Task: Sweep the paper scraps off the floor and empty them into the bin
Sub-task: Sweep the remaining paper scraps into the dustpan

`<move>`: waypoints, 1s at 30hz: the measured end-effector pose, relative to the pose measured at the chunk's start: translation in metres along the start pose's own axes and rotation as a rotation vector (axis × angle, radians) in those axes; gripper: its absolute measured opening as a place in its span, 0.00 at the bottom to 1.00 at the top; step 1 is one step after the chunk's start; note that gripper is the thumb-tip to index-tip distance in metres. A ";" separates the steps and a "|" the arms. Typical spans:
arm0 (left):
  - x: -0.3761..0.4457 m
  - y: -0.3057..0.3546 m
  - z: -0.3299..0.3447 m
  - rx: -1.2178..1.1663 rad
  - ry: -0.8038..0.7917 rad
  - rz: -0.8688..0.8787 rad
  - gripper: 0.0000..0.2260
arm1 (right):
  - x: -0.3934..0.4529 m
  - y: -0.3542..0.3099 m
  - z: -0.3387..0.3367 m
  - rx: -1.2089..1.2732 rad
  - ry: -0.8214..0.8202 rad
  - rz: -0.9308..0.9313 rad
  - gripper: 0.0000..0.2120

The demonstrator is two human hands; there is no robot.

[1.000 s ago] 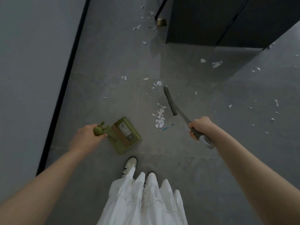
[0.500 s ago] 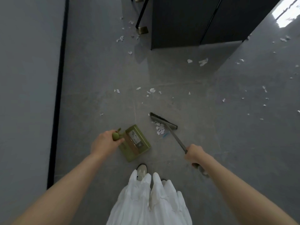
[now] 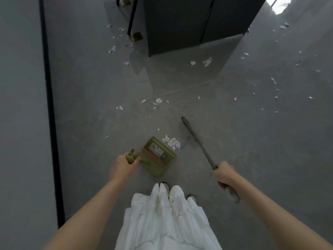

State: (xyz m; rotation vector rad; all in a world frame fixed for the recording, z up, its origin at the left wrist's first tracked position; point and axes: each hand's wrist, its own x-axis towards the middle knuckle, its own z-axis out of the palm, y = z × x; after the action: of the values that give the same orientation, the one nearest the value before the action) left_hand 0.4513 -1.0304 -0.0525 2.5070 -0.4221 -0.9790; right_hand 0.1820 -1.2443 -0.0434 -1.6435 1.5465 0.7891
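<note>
Scraps [image 3: 172, 143] piled just beyond my left fingers [image 3: 134, 162], curled round dustpan [image 3: 158, 156] handle.
Right hand [image 3: 224, 173] grips brush [image 3: 196, 141]; a hard stroke could scatter them past the pan.

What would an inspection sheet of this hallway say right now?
Surface: grey tiled floor, littered.
Job's things: olive green plastic dustpan beside a small pile of white paper scraps; dark long-handled brush angled beyond it. No bin seen.
Clutter: loose scraps scattered farther off.
Hands: left hand grips the dustpan handle; right hand grips the brush.
Cables: nothing seen.
Surroundings: dark cabinet, grey wall.
</note>
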 end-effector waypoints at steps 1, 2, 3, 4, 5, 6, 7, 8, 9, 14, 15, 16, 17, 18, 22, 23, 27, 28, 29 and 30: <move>-0.002 -0.004 0.002 -0.024 0.003 -0.005 0.08 | -0.001 0.000 0.004 0.060 0.005 0.017 0.09; -0.006 -0.007 0.004 -0.034 0.008 -0.010 0.07 | 0.000 0.001 0.008 0.105 0.011 0.029 0.09; -0.009 -0.010 0.007 -0.035 0.012 -0.009 0.07 | 0.002 0.002 0.012 0.143 0.015 0.050 0.09; -0.011 -0.012 0.009 -0.036 0.015 -0.010 0.07 | 0.003 0.003 0.017 0.175 0.021 0.065 0.09; -0.012 -0.014 0.011 -0.031 0.017 -0.010 0.08 | 0.004 0.003 0.022 0.208 0.019 0.081 0.10; -0.012 -0.015 0.012 -0.024 0.020 -0.011 0.08 | 0.004 0.003 0.026 0.222 0.010 0.091 0.11; -0.012 -0.016 0.012 -0.024 0.025 -0.010 0.09 | 0.004 0.002 0.031 0.221 -0.007 0.099 0.11; -0.011 -0.016 0.012 -0.024 0.029 -0.006 0.09 | 0.003 0.001 0.035 0.215 -0.024 0.097 0.12; -0.009 -0.016 0.010 -0.024 0.030 0.002 0.09 | 0.002 -0.002 0.040 0.211 -0.042 0.092 0.11; -0.003 -0.016 0.004 -0.029 0.030 0.021 0.06 | -0.007 -0.014 0.053 0.102 -0.114 0.021 0.06; -0.002 -0.017 0.003 -0.025 0.036 0.023 0.06 | -0.010 -0.017 0.054 0.075 -0.125 0.008 0.06; -0.002 -0.018 0.003 -0.019 0.039 0.023 0.06 | -0.013 -0.021 0.056 0.049 -0.133 -0.008 0.06; -0.002 -0.019 0.002 -0.017 0.036 0.018 0.06 | -0.017 -0.024 0.058 0.025 -0.146 -0.023 0.07; -0.003 -0.020 0.002 -0.018 0.034 0.013 0.06 | -0.022 -0.026 0.060 0.003 -0.163 -0.037 0.07; -0.007 -0.023 0.005 -0.012 0.035 0.005 0.09 | -0.043 -0.035 0.065 -0.067 -0.221 -0.091 0.07; -0.007 -0.024 0.005 -0.011 0.039 0.005 0.09 | -0.048 -0.036 0.064 -0.075 -0.225 -0.098 0.06; -0.013 -0.026 0.003 -0.029 0.070 -0.005 0.08 | -0.066 -0.033 0.055 -0.062 -0.204 -0.097 0.05; -0.014 -0.027 0.003 -0.038 0.082 -0.005 0.08 | -0.068 -0.033 0.052 -0.055 -0.195 -0.095 0.06; -0.016 -0.027 0.002 -0.045 0.094 -0.005 0.08 | -0.068 -0.032 0.048 -0.052 -0.183 -0.096 0.06; -0.017 -0.028 0.002 -0.050 0.104 -0.007 0.08 | -0.067 -0.033 0.045 -0.050 -0.169 -0.097 0.06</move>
State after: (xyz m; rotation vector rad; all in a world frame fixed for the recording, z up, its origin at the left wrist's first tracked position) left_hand 0.4412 -0.9996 -0.0576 2.5026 -0.3523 -0.8469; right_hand 0.2108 -1.1699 -0.0085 -1.6301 1.3302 0.8964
